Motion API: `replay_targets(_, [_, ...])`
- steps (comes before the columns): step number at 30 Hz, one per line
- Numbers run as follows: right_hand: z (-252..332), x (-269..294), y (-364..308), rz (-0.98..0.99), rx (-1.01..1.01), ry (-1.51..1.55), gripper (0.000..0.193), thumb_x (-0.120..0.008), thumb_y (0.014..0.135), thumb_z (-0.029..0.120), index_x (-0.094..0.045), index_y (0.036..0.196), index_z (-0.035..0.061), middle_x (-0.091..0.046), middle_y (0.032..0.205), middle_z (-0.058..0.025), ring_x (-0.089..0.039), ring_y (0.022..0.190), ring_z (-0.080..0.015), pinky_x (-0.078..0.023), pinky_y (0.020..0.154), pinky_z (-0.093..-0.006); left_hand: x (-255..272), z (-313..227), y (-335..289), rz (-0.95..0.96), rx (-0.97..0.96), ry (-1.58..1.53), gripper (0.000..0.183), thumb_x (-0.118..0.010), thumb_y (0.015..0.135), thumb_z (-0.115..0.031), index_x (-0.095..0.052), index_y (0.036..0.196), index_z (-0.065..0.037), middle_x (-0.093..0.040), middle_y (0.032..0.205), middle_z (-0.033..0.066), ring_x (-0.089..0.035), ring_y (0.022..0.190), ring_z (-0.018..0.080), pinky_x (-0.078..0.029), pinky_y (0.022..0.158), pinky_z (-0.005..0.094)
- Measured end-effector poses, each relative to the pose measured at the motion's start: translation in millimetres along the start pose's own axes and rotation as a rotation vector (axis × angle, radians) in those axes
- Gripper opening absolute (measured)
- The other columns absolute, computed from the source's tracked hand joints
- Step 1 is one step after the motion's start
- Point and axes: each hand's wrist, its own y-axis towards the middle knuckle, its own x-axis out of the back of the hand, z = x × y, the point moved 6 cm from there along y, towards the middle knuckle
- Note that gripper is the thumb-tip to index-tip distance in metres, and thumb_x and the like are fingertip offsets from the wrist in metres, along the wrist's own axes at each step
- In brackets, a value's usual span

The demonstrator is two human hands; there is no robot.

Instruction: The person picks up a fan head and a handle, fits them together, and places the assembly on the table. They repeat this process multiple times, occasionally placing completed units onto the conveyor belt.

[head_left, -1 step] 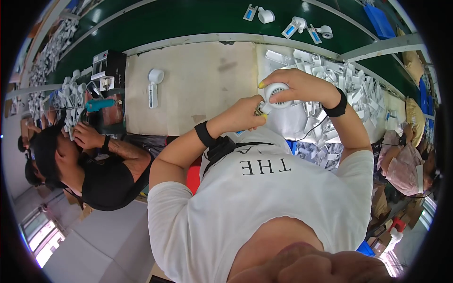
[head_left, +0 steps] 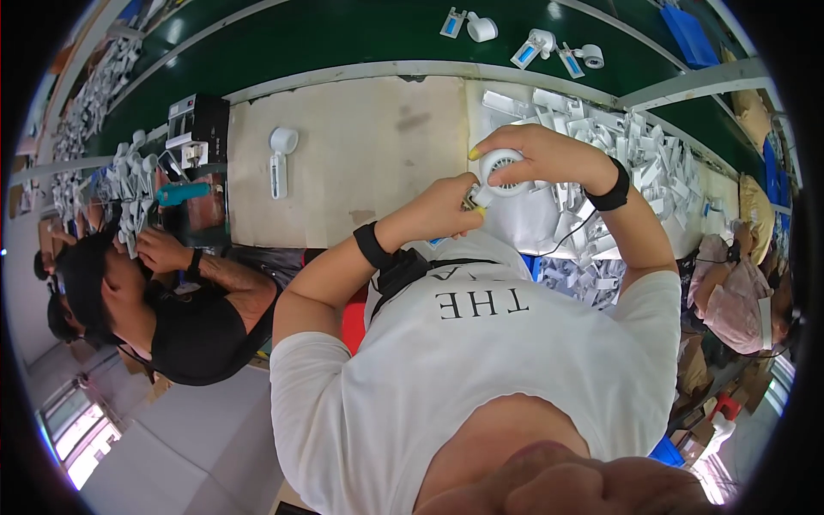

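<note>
A white handheld fan [head_left: 496, 172] with a round slotted grille is held between my two hands, above the front of the table. My left hand [head_left: 442, 209] is closed around its handle end, where small inner parts show; the fingers hide most of the handle. My right hand [head_left: 549, 156] curls over the round head from the right, thumb and fingers on its rim. Farther left on the tabletop lies another white handheld fan [head_left: 280, 163], head away from me, touched by neither hand.
Right of my hands spreads a heap of white plastic casing parts [head_left: 657, 167]. Beyond the beige table [head_left: 343, 129], a green conveyor belt [head_left: 343, 39] carries several fan pieces. At left stand a black box-shaped device [head_left: 197, 129], a teal tool [head_left: 183, 193] and a co-worker [head_left: 202, 322]. Another person [head_left: 730, 300] is at right.
</note>
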Motion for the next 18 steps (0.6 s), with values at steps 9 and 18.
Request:
replay_targets(9, [-29.6,-17.8,4.6,-0.081,-0.033,0.146,0.045,-0.062,0.079,0.038,-0.057,0.111,0.0069,-0.058,0.107,-0.0138,-0.056,0.098,-0.0262,-0.043,0.083,-0.0308,2.1,24.5,3.2,-0.007,0.07,-0.32,0.02,-0.052,0.086,-0.018,-0.047,0.092,0.001,-0.056,0.071,0.0065,-0.054,0.054,0.0116,-0.044,0.047,0.0244])
replay_targets(18, [-184.9,-48.5,17.8,-0.507,-0.317,0.314,0.031,-0.058,0.081,0.022,-0.057,0.109,0.0079,-0.06,0.101,-0.0078,-0.057,0.086,-0.023,-0.046,0.072,-0.0346,45.0,47.1,-0.4,-0.344,-0.174,-0.741,0.022,-0.045,0.087,-0.01,-0.053,0.103,0.001,-0.063,0.093,0.0151,-0.062,0.085,0.0214,-0.048,0.075,0.0283])
